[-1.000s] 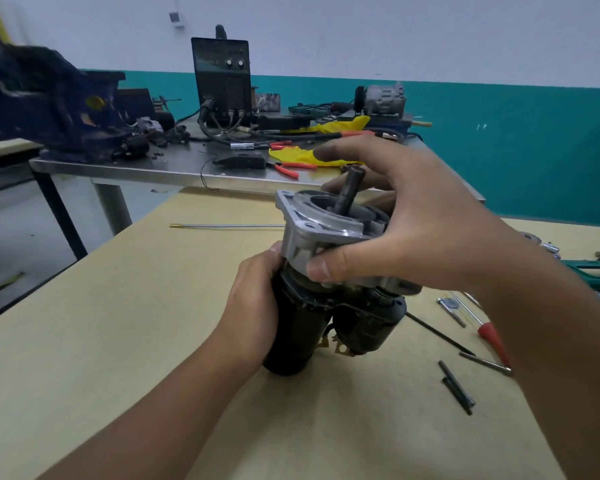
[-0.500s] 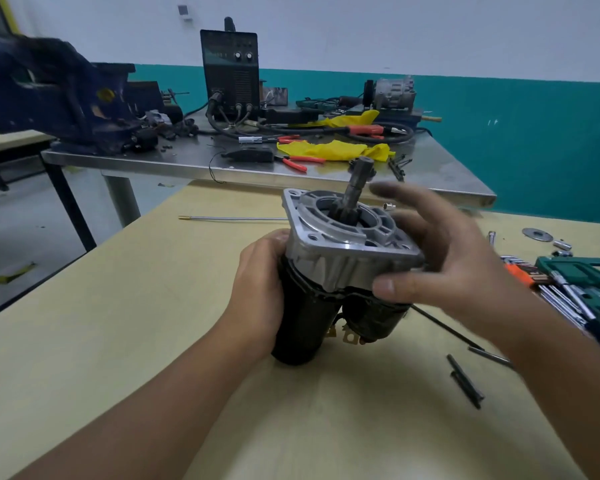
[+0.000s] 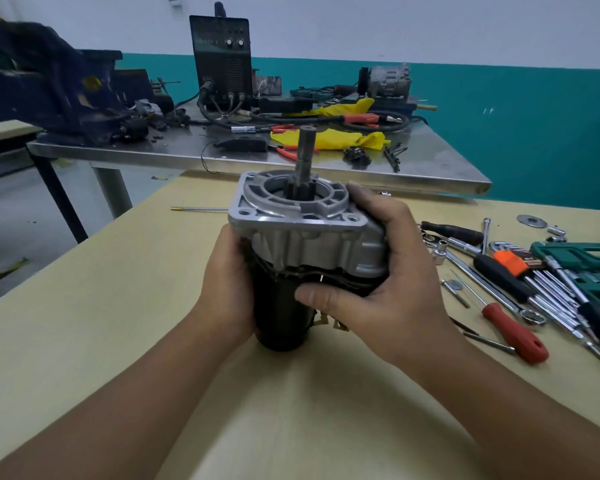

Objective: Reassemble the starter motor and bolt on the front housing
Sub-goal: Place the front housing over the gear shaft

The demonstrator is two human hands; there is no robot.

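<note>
A: So, how far are you?

B: Your left hand point(image 3: 227, 289) wraps the black starter motor point(image 3: 279, 313), standing upright on the counter point(image 3: 84, 306); your right hand point(image 3: 381, 271) clasps the front housing point(image 3: 302, 233) seated on top.

A: Bolted?

B: Its flange holes look empty. Bolts and tightening likely remain; the ratchet point(image 3: 478, 271) lies right of your right hand.

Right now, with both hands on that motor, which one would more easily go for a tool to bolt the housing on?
The right hand, probably. The screwdriver and sockets lie on the table to its side, while the left hand grips the black motor body and can keep it upright under the silver housing.
</note>
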